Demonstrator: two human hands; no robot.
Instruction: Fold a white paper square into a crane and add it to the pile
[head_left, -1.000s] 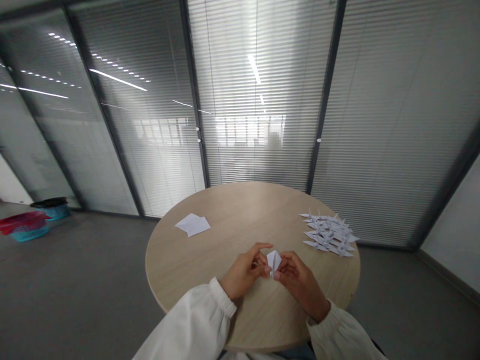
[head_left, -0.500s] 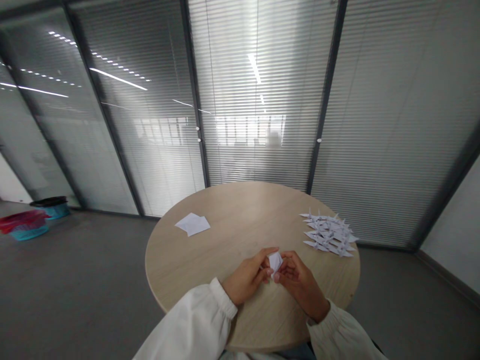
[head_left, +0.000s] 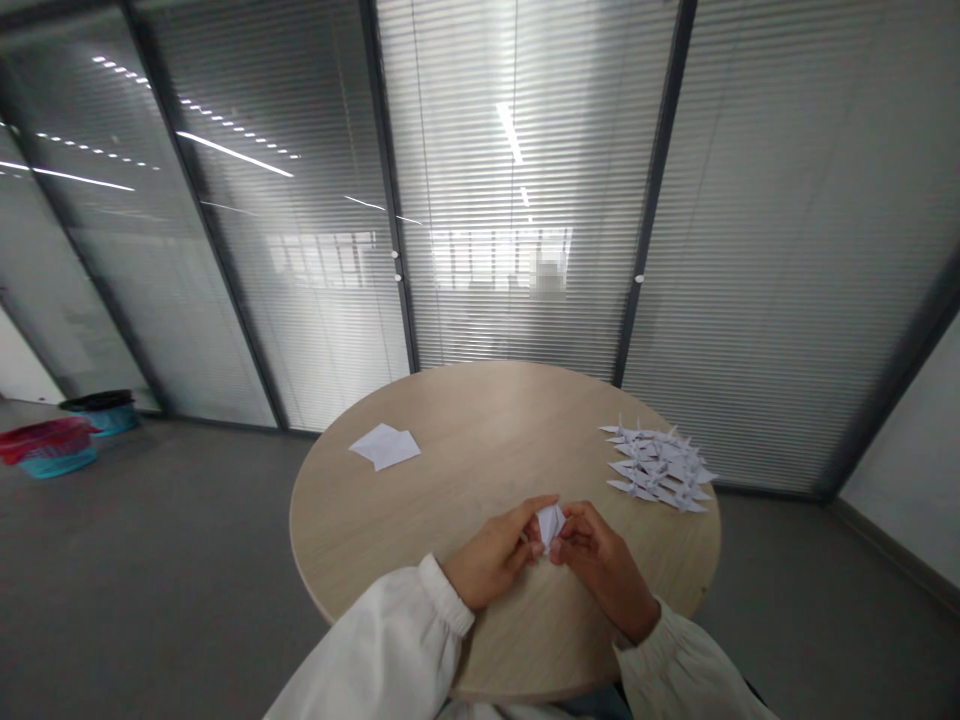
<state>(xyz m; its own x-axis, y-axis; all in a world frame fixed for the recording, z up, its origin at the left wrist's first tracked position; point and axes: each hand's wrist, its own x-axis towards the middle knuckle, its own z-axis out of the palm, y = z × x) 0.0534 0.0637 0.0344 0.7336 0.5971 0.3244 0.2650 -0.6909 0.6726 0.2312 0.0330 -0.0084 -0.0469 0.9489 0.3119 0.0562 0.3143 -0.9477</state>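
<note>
The left hand and right hand formed a closed grip, pinching a small folded paper from either side between their fingertips, above the counter. The paper's long axis ran roughly away from the person, tilted slightly, with its narrow tip pointing back toward the person and its wider end pointing forward. Ahead and to the right of the grip lay a cluster of paper cranes. Ahead and to the left lay two overlapping paper sheets.
</note>
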